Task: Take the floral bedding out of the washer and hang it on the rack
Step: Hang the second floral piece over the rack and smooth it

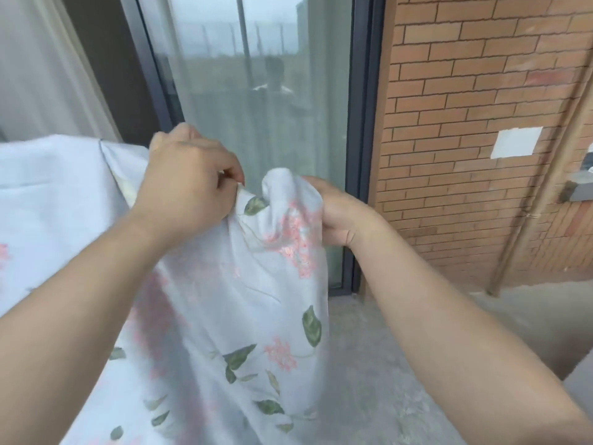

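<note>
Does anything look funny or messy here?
Only small things: a white rectangular patch interrupts the red brick wall, and the pale floral bedding is bunched between the left hand and right hand.

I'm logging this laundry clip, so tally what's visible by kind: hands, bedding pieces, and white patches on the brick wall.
hands: 2, left hand and right hand
floral bedding: 1
white patch on brick wall: 1
total: 4

I find floral bedding (224, 316) blocking my left and lower middle, glass door (256, 91) close ahead, brick wall (465, 123) at right, open passage above concrete floor (362, 380) lower right
</note>
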Demonstrator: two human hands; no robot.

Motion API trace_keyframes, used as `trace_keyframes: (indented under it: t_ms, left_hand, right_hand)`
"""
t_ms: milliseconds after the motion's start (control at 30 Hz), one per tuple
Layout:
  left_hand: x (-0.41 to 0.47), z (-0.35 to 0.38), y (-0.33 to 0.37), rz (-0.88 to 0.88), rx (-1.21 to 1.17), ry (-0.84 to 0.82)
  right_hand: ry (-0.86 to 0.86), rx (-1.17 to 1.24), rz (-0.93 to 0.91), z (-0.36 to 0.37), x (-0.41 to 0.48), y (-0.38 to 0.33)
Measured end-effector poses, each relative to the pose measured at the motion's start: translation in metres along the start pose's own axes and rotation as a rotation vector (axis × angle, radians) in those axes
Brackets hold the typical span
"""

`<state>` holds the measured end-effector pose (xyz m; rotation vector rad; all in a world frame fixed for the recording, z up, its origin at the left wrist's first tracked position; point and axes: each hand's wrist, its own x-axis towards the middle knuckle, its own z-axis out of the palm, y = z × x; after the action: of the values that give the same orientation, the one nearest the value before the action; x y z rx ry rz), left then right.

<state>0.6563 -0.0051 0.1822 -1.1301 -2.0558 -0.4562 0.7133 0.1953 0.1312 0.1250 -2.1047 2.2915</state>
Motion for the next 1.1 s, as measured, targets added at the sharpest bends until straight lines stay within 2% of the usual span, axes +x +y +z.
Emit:
trace_keyframes:
  t_ms: [67, 133, 233, 300, 400, 500, 667, 733, 833, 933, 1000, 1100]
  left_hand:
    - [0.001, -0.003, 0.010, -0.055, 0.003, 0.015]
    - [0.004, -0.008, 0.024, -0.099, -0.107, 0.036]
    - [0.012, -0.018, 0.051, -0.221, -0.230, 0.021]
    - [0.014, -0.019, 0.060, -0.269, -0.155, -0.041]
    - [0.012, -0.017, 0.052, -0.337, -0.057, -0.133]
    - [0.005, -0.019, 0.041, -0.339, 0.016, -0.126]
    - [-0.001, -0.021, 0.034, -0.330, 0.154, -0.045]
    - [0.003, -0.015, 0.033, -0.421, 0.173, -0.011]
    - [0.014, -0.004, 0.031, -0.703, 0.095, 0.045]
    - [0.019, 0.005, 0.030, -0.862, 0.076, 0.107]
    - [0.023, 0.012, 0.035, -0.937, 0.168, 0.167]
    - [0.029, 0.022, 0.047, -1.009, 0.241, 0.223]
  right_hand:
    - [-0.028, 0.045, -0.056, 0.003, 0.010, -0.001]
    - [-0.005, 0.022, -0.152, 0.006, 0.019, -0.002]
    - [0.033, -0.170, -0.283, 0.011, 0.029, -0.005]
    - [0.055, -0.259, -0.342, 0.012, 0.031, -0.006]
    - [0.098, -0.204, -0.374, 0.009, 0.034, -0.009]
    - [0.122, -0.202, -0.339, 0.003, 0.042, -0.008]
    - [-0.001, -0.181, -0.385, 0.008, 0.060, -0.002]
    - [-0.035, -0.242, -0.426, 0.009, 0.069, -0.003]
    - [-0.186, -0.210, -0.443, 0.006, 0.087, -0.004]
    - [-0.560, -0.125, -0.350, 0.001, 0.100, -0.002]
    - [-0.761, -0.123, -0.314, -0.004, 0.113, 0.000]
    - [-0.807, -0.258, -0.406, -0.008, 0.130, 0.008]
